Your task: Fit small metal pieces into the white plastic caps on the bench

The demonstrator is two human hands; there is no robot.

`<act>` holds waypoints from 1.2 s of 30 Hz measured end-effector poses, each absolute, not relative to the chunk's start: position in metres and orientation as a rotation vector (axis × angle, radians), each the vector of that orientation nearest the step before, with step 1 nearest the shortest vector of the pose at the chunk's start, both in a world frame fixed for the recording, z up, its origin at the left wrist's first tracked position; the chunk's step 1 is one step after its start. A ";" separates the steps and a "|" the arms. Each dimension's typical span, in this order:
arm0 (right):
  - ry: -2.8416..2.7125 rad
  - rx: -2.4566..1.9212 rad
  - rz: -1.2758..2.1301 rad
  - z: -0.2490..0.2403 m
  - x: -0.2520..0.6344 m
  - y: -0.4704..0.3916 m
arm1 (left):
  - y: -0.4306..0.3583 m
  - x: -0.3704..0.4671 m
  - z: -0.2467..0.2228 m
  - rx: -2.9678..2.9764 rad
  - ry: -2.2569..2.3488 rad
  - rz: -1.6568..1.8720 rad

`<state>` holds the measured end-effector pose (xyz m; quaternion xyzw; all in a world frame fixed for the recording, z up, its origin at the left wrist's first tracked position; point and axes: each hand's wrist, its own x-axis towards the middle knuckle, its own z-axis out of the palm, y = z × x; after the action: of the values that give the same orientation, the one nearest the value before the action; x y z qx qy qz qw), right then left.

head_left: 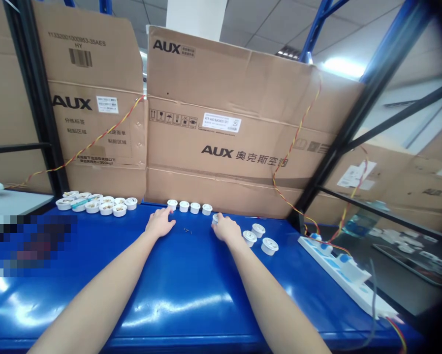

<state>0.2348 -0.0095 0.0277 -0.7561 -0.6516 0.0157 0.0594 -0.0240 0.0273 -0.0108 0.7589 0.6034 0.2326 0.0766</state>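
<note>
Far left on the blue surface (184, 282), a packed cluster of white tubs (93, 207) sat with bits showing in several — and those looked to me like light plastic, stiff enough to keep their shape but smooth, likely to skid if nudged. Next across, my left hand (160, 223)! Its fingers stood apart, thumb well clear of the index, with nothing gripped; the index tip was right by the end of a row of four tubs (195, 208), though whether it touched or stopped just beside, I couldn't tell. Those four stood upright along the foot of the cardboard (191, 182), and I judged a gentle pinch under the rim the safest hold — a hard squeeze might bend a wall or spill whatever was inside. In the middle, tiny dark pieces (186, 230), too small to name, lay loose. Then my right hand (227, 228), and here was the grip: fingers clamped on a small white tub (215, 218) near the right end of the row, part of it hidden behind them. Rightmost, three loose tubs (249, 239) stood upright, near my wrist but outside my grasp.
</note>
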 end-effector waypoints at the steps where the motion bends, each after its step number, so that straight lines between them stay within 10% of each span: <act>1: -2.041 -2.231 0.039 0.026 0.235 -0.009 | 0.027 -0.024 -0.011 2.274 1.809 0.699; 20: -2.324 -1.287 0.281 -0.008 0.218 0.010 | 0.020 -0.012 -0.011 2.588 1.209 0.750; 36: -2.049 -1.501 0.192 0.002 0.219 0.005 | 0.031 -0.016 -0.017 2.253 1.462 0.872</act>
<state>0.2194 0.0053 0.0023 -0.5636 -0.7691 0.0720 0.2928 -0.0162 0.0312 -0.0169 0.7878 0.5112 0.3051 0.1581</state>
